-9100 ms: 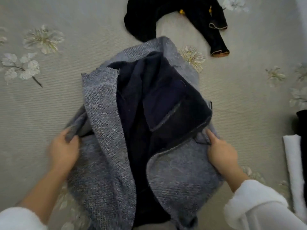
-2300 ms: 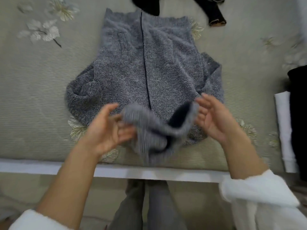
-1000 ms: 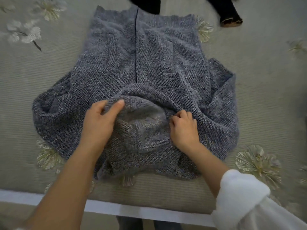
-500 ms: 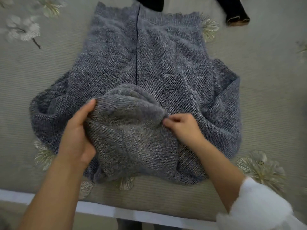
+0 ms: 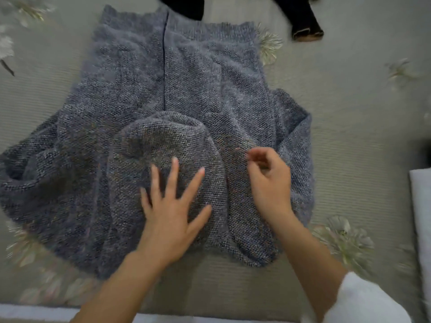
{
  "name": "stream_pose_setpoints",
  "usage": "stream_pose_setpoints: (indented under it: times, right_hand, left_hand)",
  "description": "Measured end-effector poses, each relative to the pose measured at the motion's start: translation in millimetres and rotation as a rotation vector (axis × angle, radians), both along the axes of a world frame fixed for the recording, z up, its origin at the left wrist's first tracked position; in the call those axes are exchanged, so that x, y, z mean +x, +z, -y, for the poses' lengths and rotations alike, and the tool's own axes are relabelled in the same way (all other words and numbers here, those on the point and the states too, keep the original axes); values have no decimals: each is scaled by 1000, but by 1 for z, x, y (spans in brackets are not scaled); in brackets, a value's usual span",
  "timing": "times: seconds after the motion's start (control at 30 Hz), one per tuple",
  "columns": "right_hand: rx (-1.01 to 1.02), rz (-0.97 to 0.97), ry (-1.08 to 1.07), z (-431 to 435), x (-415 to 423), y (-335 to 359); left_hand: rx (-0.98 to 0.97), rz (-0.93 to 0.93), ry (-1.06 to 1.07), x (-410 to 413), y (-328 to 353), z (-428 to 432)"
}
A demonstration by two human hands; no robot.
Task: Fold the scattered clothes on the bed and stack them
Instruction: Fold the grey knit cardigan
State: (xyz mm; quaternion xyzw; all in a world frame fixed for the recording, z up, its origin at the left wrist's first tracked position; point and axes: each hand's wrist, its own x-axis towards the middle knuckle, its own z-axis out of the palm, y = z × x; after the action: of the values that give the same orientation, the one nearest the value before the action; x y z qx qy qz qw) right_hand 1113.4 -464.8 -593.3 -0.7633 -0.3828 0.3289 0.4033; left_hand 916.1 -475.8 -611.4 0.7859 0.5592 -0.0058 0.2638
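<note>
Head view: one sleeve (image 5: 28, 173) of the grey cardigan (image 5: 186, 78) bunches at far left. The cardigan lies mid-frame on the bed (image 5: 361, 113), long axis running bottom to top. The left hand (image 5: 172, 213), nearer that sleeve, presses flat with fingers spread on the folded-down hood (image 5: 163, 141). The right hand (image 5: 268, 183) hovers, loosely curled and seemingly empty, though blurred.

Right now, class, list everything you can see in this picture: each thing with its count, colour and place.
cardigan: one, grey knit, spread flat mid-bed
hood: one, grey knit, folded onto the cardigan
black garment: seemingly one, black, top edge, partly out of view
folded cloth: one, white, right edge
bedspread: one, grey-green with pale flowers, under everything
sleeve: one, white, right forearm
left hand: flat on the hood
right hand: fingers curled, over the cardigan's right side; grip unclear
</note>
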Motion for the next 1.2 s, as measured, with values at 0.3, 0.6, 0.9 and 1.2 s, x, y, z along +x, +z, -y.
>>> stream_pose_setpoints:
  times: [0.3,0.6,0.9,1.2]
  right_hand:
    - [-341,2,-513,-11,144,-39]
    - [-209,-292,-637,-21,147,23]
    - [33,-669,-1097,37,137,19]
    - [-97,-976,-1009,24,150,2]
  left_hand:
    - [-281,-203,57,68,-40,-33]
    - [-454,-296,79,77,-34,-44]
    - [-531,-342,62,81,-25,-49]
    - [-558,-354,42,82,-24,-52]
